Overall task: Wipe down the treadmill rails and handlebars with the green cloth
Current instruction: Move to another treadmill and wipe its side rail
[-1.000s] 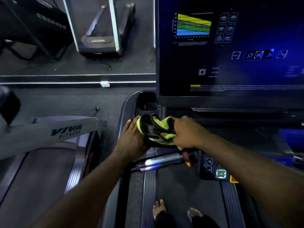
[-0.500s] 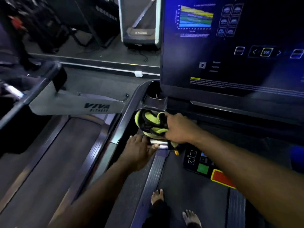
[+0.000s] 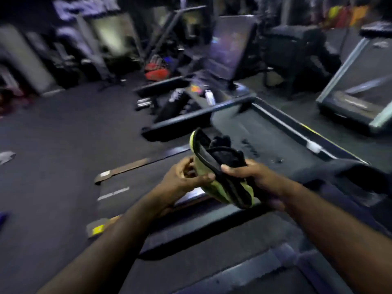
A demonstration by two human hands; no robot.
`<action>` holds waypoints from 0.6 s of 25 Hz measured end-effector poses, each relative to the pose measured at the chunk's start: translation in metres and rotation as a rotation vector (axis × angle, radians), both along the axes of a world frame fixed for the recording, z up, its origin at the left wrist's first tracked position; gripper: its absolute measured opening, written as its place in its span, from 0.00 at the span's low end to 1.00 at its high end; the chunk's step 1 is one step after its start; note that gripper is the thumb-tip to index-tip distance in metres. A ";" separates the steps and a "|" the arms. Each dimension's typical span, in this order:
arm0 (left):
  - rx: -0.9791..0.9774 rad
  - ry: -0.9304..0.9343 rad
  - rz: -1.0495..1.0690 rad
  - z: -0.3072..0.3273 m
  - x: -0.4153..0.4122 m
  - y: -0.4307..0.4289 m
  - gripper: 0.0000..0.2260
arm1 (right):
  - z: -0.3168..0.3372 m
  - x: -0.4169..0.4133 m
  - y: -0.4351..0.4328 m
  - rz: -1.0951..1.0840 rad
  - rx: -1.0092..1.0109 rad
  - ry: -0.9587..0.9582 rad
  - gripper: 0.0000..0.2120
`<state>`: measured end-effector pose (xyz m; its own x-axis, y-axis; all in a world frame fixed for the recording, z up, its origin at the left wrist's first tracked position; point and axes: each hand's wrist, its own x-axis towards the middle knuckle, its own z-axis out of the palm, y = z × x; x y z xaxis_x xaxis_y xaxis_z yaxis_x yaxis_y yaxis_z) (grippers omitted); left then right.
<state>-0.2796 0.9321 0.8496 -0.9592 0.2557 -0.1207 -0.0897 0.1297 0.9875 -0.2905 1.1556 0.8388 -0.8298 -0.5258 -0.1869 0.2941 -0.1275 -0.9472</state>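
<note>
Above the dark treadmill belt, between my forearms, the green cloth is held up in the air, apart from the machine beneath it. My left grip is curled, thumb and fingertips pinching the cloth's near left edge. My right grip is closed round the other side, with the thumb lying across the top and the fingers tucked underneath. The cloth is bunched and folded, yellow-green with black bands. One end sticks up and away from me, and the other droops below my right wrist. Beyond my hands lies a second treadmill deck, and farther off stands a tilted screen. The whole view is smeared by motion, so the red shapes on the grey floor may be gym gear, though I cannot tell. Another treadmill stands at the far right.
</note>
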 end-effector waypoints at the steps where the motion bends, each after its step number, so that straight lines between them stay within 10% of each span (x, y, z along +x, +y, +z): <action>1: -0.017 0.012 0.088 0.006 0.013 -0.039 0.20 | 0.005 -0.006 -0.043 0.079 -0.014 -0.003 0.19; 10: -0.405 0.068 0.868 -0.005 0.240 -0.418 0.50 | 0.003 0.092 -0.509 0.301 0.048 0.098 0.16; 15: -0.377 0.066 0.937 -0.023 0.350 -0.548 0.41 | -0.009 0.193 -0.689 0.744 0.069 -0.145 0.29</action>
<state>0.0709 0.3839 0.8269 -0.7614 -0.6478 0.0227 -0.2622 0.3399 0.9032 -0.0974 0.4662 0.8299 -0.2255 -0.9202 -0.3200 0.4015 0.2115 -0.8911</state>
